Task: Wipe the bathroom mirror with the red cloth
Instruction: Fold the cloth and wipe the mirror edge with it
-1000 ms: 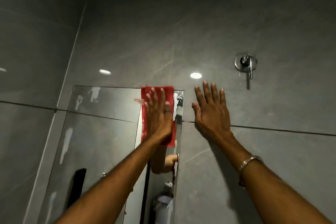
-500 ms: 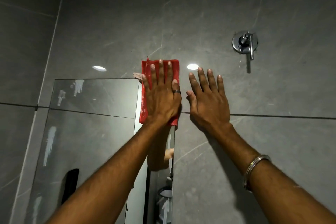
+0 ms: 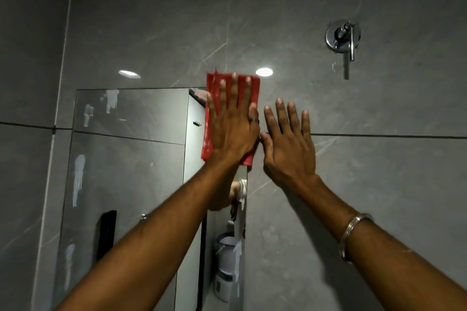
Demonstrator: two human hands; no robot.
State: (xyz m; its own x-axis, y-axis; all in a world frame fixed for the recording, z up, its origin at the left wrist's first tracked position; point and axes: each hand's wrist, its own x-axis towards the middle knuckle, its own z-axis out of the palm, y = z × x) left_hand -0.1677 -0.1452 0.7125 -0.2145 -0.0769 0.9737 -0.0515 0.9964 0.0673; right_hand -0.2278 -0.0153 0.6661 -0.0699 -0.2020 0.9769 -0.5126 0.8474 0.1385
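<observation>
A rectangular mirror hangs on the grey tiled wall, with white streaks on its left side. The red cloth lies flat over the mirror's upper right corner, and its top reaches past the mirror's top edge onto the tile. My left hand presses the cloth against the glass, palm flat and fingers spread. My right hand rests flat on the tile just right of the mirror, fingers apart, holding nothing. It wears a metal bangle on the wrist.
A chrome wall valve with a hanging lever sits on the tile at the upper right. The wall corner runs down the left. The mirror reflects a black holder and a white container.
My left hand has slid the red cloth upward from lower on the mirror's right edge to its top corner. My right hand stays flat on the wall beside it.
</observation>
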